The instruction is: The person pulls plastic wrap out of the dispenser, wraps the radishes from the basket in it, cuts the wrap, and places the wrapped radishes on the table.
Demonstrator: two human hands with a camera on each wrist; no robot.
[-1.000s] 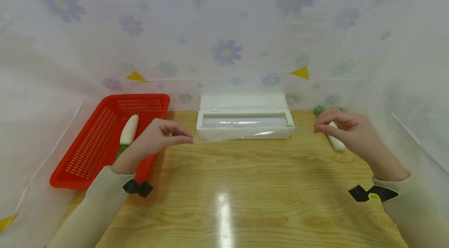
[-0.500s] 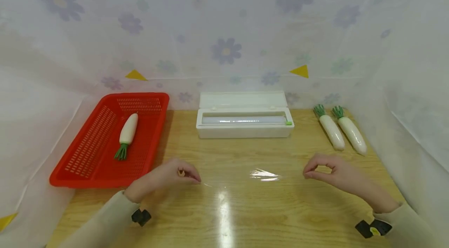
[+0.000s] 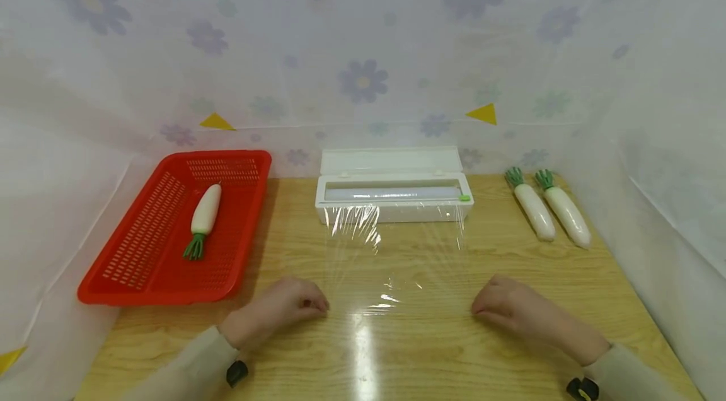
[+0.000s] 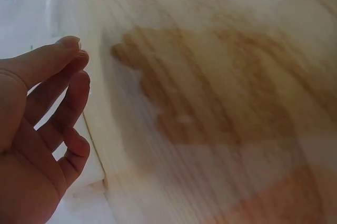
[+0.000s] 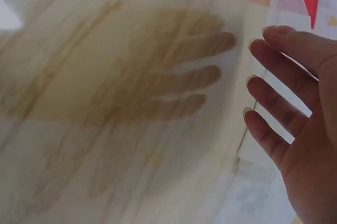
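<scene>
A sheet of clear cling film [image 3: 397, 268] stretches from the white dispenser box [image 3: 394, 214] toward me over the wooden table. At its near left corner, my left hand [image 3: 280, 308] pinches the film between thumb and forefinger. My right hand [image 3: 518, 311] pinches the near right corner the same way. The wrist views show each thumb tip meeting the forefinger, with the other fingers loosely bent, on the left hand [image 4: 50, 98] and the right hand [image 5: 303, 98]. Inside the box lies the film roll [image 3: 391, 193]; its lid [image 3: 391, 161] stands raised behind.
A red plastic basket [image 3: 249, 243] at the left holds one white radish [image 3: 206, 209] with a green top. Two more radishes, one left [image 3: 535, 212] and one right [image 3: 567, 217], lie at the far right, shiny as if film-covered. A green slider [image 3: 464, 198] sits at the box's right end.
Both hands have come down and toward me from beside the box, drawing the film out over the table. They are now lower and slightly closer together. The radishes, basket and box stay put.
</scene>
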